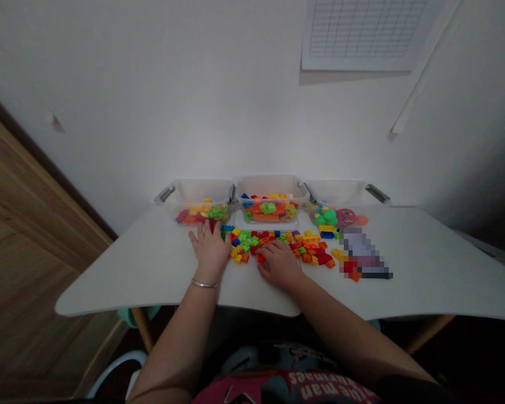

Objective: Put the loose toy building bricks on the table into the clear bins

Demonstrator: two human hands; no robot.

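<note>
My left hand (209, 249) lies over the left end of a loose pile of colourful toy bricks (273, 238), its fingers spread apart. A dark red brick (212, 223) shows at its fingertips, and blue bricks (227, 228) lie beside them. At the front of the pile, my right hand (281, 265) is curled, with a red toy brick (260, 258) between thumb and forefinger. The palm hides part of the pile. Yellow, green and orange bricks lie around both hands on the white table (151, 269).
Along the wall stand three clear plastic bins: the left bin (202, 188) and middle bin (271, 185) contain bricks, the right bin (340, 193) balls and other toys. A blurred-out phone-like object (364, 249) lies right, beside red and orange bricks. The table's front edge curves inward.
</note>
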